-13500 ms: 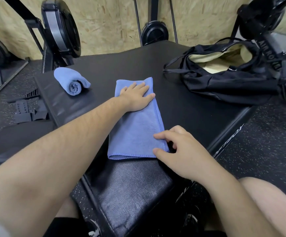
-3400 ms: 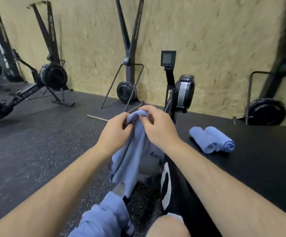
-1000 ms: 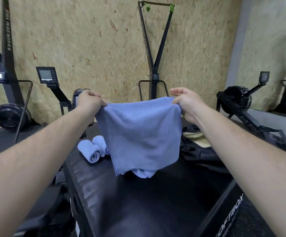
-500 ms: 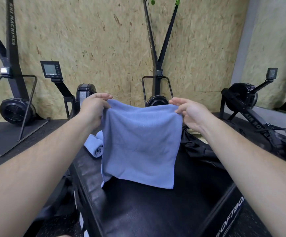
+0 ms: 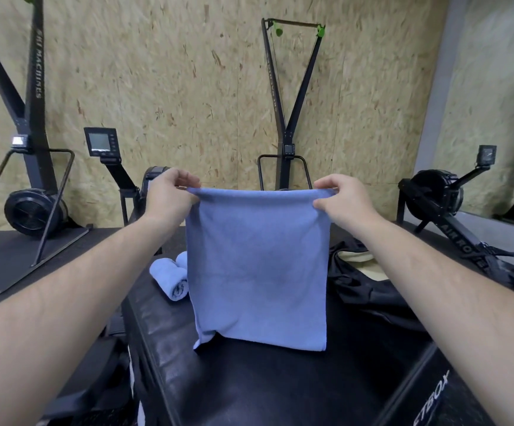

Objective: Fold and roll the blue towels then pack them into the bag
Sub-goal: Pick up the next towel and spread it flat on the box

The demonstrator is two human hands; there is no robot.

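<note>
Both arms are reaching forward at about the same height, forearms angling in toward centre. The left hand (image 5: pixel 169 196) and right hand (image 5: pixel 343 201) are holding the blue towel (image 5: pixel 258 272) up in the air by its top corners, one corner each, backs of the hands up. The left fingers (image 5: pixel 188 179) are curling over the top-left corner and pinching the cloth against the thumb. The right fingers (image 5: pixel 326 183) are pinching the top-right corner the same way. The top edge is running taut and level between the two hands.

Readable text:
- "SKI MACHINES" is running vertically down the ski machine upright (image 5: pixel 37 72) on the left.
- "AIR RO" is showing on the rower rail (image 5: pixel 461 241) on the right, and the rest is unreadable.
- Letters ending in "BOX" are showing on the near right edge of the black padded surface (image 5: pixel 264 388), with the start cut off.

The towel is hanging flat-on to the camera over the surface, long axis vertical. A back layer is peeking out at the bottom-left corner. Can't tell whether the bottom edge is touching the surface.

Two rolled towels (image 5: pixel 171 279) are lying side by side on the surface just left of the hanging towel, partly hidden by it, the near roll's end facing the camera. The black bag (image 5: pixel 369 290) is sitting on the surface to the right, mouth open, pale lining showing.
</note>
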